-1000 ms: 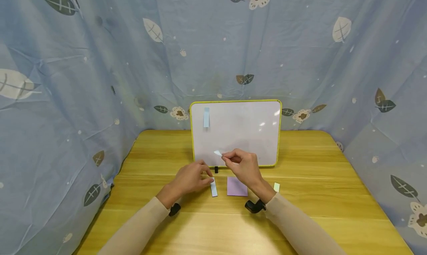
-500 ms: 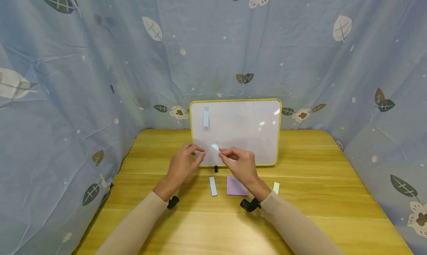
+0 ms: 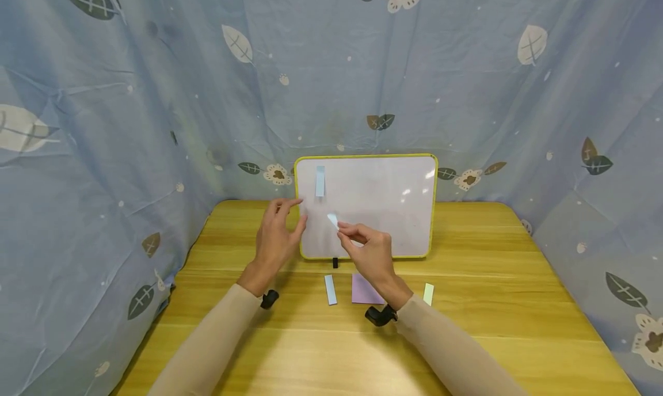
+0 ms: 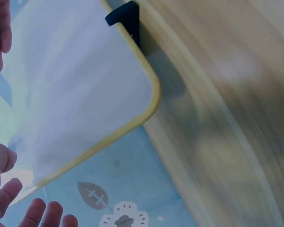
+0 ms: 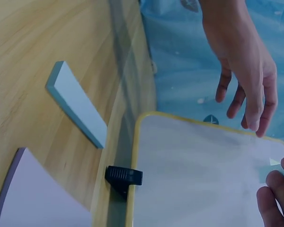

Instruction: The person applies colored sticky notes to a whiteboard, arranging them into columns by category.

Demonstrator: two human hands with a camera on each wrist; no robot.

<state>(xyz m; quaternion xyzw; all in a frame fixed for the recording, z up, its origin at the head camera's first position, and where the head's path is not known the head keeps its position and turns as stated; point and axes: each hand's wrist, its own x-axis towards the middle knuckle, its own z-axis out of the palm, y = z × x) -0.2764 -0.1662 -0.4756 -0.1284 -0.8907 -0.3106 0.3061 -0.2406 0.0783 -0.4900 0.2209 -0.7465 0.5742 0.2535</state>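
Note:
A small light-blue sticky note is pinched between the thumb and fingers of my right hand, in front of the whiteboard. My left hand is at the board's left edge with its fingers spread and nothing in them; whether it touches the frame I cannot tell. High on the left of the board sticks a blue sticky strip. On the table below lies a pad of blue strips, with a purple sticky-note pad to its right, partly hidden by my right wrist.
A pale green pad lies right of my right forearm. A black foot props the board's lower edge on the wooden table. Patterned blue curtains hang behind and on both sides.
My left hand has left the blue pad and moved up and left to the board's edge. My right hand has moved slightly up and left with the blue sticky note.

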